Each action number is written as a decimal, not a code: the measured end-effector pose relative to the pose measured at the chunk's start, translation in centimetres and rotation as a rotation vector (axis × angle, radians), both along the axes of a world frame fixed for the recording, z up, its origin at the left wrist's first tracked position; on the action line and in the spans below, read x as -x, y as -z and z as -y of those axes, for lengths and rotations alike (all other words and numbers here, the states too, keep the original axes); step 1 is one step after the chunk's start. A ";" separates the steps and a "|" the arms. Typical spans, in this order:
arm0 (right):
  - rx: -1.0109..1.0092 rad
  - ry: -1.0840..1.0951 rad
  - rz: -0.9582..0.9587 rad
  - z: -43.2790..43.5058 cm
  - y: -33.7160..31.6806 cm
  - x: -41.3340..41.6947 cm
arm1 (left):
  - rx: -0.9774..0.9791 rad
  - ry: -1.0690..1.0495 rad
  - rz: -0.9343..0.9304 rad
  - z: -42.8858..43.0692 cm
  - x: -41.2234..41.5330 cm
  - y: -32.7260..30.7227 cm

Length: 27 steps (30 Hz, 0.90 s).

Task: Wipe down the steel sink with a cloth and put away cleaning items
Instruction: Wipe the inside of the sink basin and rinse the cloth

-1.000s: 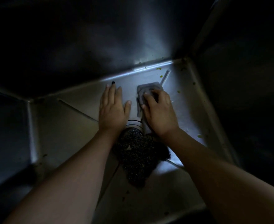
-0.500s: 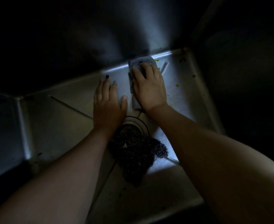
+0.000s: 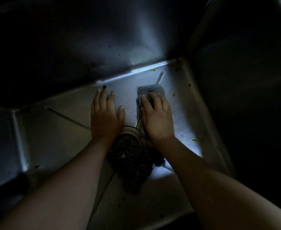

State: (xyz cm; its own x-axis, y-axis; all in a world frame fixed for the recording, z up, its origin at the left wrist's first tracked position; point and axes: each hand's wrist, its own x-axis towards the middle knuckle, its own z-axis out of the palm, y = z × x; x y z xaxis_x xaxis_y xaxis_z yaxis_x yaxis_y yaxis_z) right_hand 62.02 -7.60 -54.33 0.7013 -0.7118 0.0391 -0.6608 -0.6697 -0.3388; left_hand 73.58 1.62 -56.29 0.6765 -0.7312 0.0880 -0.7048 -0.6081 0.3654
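Scene: the view looks down into a dim steel sink (image 3: 56,130), lit mainly along the far edge of its floor and beside the right wall.
Sink floor: pressed creases run from the corners toward the drain (image 3: 129,130), which sits near the middle, between the two wrists.
Left hand (image 3: 105,113): lies palm down, flat on the sink floor, just left of the drain. The fingers (image 3: 102,97) are extended and close together, thumb set out to the right. They grip nothing. Dark polish shows on the nails.
Right hand (image 3: 156,117): lies palm down on the cloth, just right of the drain. The fingers (image 3: 154,100) are extended, slightly spread, and press the cloth against the floor; they are not curled around it.
Cloth (image 3: 150,90): grey, folded, flat on the sink floor. Its far edge and left edge show beyond the right hand; the rest is covered by the palm.
Scouring pad (image 3: 133,166): a dark, coarse mass lying over the near side of the drain, between the two forearms, untouched by either hand.
Debris: small green specks (image 3: 194,139) lie on the floor near the right wall and at the far right corner.
Walls: the far and right walls are in deep shadow; detail there cannot be told.
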 end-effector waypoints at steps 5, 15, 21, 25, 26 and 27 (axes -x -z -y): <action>-0.006 -0.040 -0.003 -0.1 0.0 -0.8 | -0.010 0.012 0.013 0.1 -0.1 0.0; 0.015 -0.061 0.016 2.7 0.7 -5.1 | -0.014 0.010 0.014 0.0 -0.1 0.0; 0.004 -0.080 -0.067 3.5 0.7 -4.7 | -0.002 -0.021 -0.009 0.0 0.1 0.1; -0.048 -0.014 -0.105 3.1 0.3 -2.9 | -0.004 -0.021 -0.013 0.0 0.0 0.1; -0.059 0.005 -0.106 2.9 0.1 -2.3 | -0.004 -0.016 -0.009 0.0 0.0 0.1; -0.068 0.027 -0.106 2.5 0.0 -1.7 | -0.003 -0.010 -0.002 0.0 0.0 0.0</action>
State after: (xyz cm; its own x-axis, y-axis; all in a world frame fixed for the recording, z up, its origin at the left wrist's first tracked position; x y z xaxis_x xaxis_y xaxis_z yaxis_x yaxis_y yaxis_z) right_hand 63.71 -10.08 -54.33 0.6796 -0.7289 -0.0832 -0.7128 -0.6292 -0.3097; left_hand 73.57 1.63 -56.34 0.6838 -0.7248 0.0843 -0.6980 -0.6161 0.3650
